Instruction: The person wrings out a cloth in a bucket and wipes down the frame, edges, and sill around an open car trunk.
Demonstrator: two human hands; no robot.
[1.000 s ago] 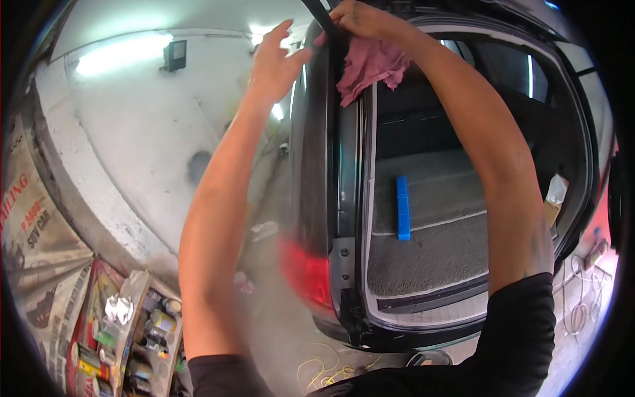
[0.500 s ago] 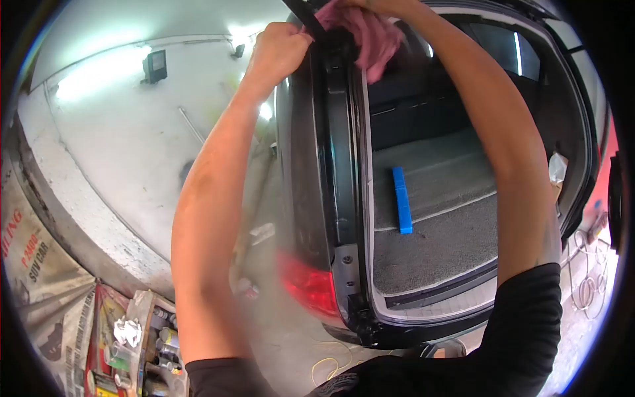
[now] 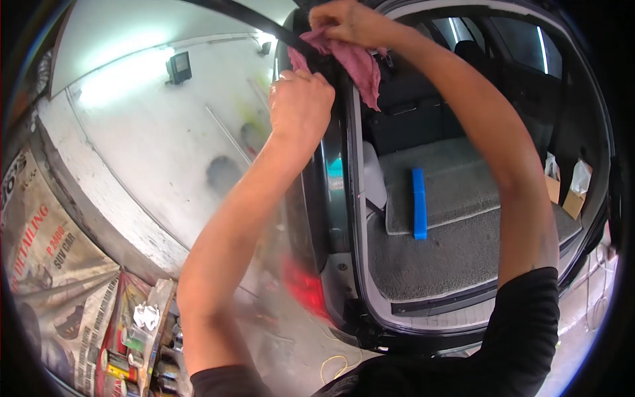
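Banner (image 3: 63,281) at lower L reads "DETAILING" in red caps, w/ "P 2400" also red & "SUV CAR" in dk ltrs below it, plus sm. caps on its edge strip (image 3: 99,334), too blurry to read in full.

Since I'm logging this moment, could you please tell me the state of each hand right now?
Left hand: closed, apparently gripping one end of the cloth.
Right hand: closed, holding the cloth.

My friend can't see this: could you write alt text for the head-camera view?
The right hand grips a pink cloth beside a black bar at a dark car's open rear, the left hand at the cloth's left end. A long blue object lies on the cargo carpet.
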